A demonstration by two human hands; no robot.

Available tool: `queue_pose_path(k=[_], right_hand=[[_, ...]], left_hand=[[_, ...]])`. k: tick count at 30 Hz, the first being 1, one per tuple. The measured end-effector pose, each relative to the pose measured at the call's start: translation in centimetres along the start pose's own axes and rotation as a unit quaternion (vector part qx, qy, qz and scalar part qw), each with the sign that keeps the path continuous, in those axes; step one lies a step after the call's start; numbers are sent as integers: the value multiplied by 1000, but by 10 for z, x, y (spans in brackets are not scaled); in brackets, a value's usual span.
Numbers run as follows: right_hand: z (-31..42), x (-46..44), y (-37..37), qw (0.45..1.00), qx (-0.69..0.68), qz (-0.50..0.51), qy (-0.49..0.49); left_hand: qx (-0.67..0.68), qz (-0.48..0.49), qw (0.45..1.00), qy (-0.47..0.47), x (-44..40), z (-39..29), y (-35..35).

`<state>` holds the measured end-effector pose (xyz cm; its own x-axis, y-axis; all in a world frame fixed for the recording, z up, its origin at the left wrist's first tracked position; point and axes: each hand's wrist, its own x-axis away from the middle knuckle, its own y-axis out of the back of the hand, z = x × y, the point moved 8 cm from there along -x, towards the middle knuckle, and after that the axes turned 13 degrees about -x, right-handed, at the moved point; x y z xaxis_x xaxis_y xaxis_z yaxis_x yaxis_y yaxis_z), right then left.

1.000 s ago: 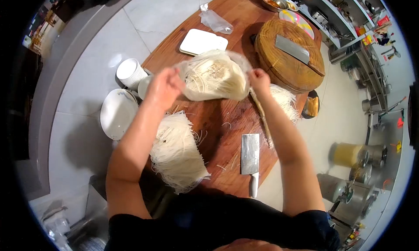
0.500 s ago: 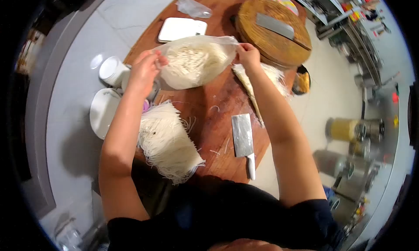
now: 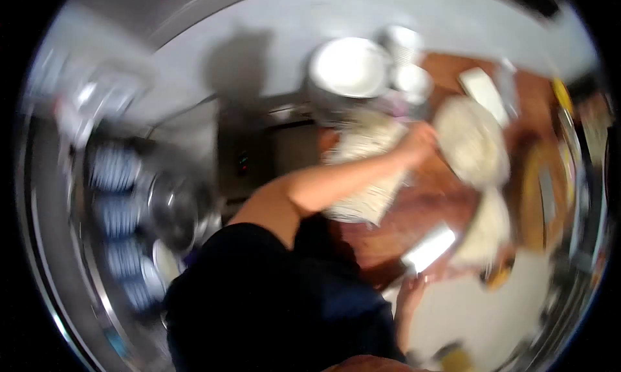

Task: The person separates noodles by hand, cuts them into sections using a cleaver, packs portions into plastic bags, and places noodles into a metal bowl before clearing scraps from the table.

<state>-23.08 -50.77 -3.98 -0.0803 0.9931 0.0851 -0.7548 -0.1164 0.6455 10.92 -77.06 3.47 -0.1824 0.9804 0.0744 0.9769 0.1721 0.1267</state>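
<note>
The view is smeared by motion. My left hand [image 3: 422, 143] is at the near edge of the clear plastic bag [image 3: 471, 140] of white rice noodles; whether its fingers grip the bag is too blurred to tell. Under my left forearm lies a bundle of white noodles [image 3: 362, 204] on the wooden table [image 3: 369, 250]. My right hand [image 3: 411, 290] is low at the table's edge, right by the handle end of a cleaver [image 3: 429, 248]. Its fingers are blurred, and I cannot tell whether they touch the handle. More pale noodles [image 3: 486, 224] lie beyond the blade.
A round chopping board [image 3: 542, 201] with another cleaver [image 3: 548, 194] on it stands at the right. White bowls [image 3: 349, 68], stacked cups [image 3: 402, 43] and a white scale [image 3: 484, 95] line the far side. Stacked blue-white dishes [image 3: 116, 217] and a metal bowl [image 3: 173, 207] are at the left.
The camera has swung left. My right hand has let go of the bag and moved down to the cleaver at the table edge. My left hand stays by the bag.
</note>
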Motion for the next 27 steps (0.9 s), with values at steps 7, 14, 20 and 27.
queue_pose_path(k=[7, 14, 20, 27], right_hand=[[-21, -6, -26, 996, 53, 21, 63], [-76, -55, -34, 983, 137, 42, 111], [-48, -39, -23, 909, -338, -21, -241], [46, 10, 0, 842, -471, -135, -224]], left_hand=[[-89, 64, 978, 176, 226, 41, 72], [63, -127, 956, 256, 362, 64, 166], [103, -140, 944, 282, 384, 76, 202], [591, -202, 756, 195, 485, 141, 288]])
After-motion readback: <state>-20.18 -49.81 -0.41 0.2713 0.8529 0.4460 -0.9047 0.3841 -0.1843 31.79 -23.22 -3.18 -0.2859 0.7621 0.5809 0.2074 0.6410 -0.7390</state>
